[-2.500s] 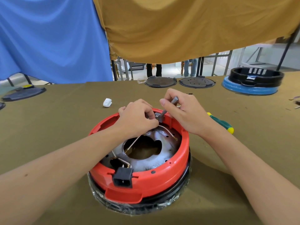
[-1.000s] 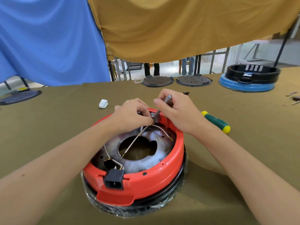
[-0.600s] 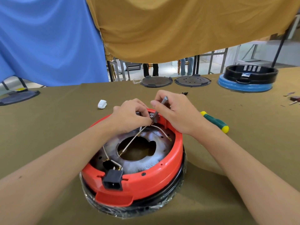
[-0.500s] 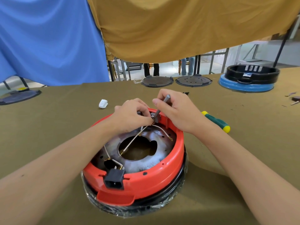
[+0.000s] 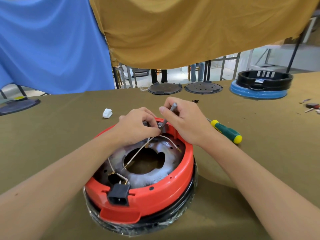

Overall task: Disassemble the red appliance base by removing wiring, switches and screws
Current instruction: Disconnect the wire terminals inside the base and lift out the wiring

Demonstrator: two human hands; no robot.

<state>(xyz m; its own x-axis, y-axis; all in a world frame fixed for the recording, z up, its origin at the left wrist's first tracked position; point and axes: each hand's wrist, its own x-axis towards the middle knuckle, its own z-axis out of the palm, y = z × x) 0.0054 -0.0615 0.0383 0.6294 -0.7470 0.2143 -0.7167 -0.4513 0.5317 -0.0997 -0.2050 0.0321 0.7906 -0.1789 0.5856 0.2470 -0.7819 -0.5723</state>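
Right hand (image 5: 187, 123): pinches a thin grey tool (image 5: 168, 115), tip at the switch (image 5: 162, 127).
Left hand (image 5: 136, 127): closed on stiff wiring (image 5: 138, 152) just beside it; grip terminals, not strands.

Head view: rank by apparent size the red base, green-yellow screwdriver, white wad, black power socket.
1. red base, far the largest.
2. green-yellow screwdriver, partly hidden behind the right hand, so its true length is unsure.
3. black power socket, though it sits nearest the camera.
4. white wad, smallest, but farther off.
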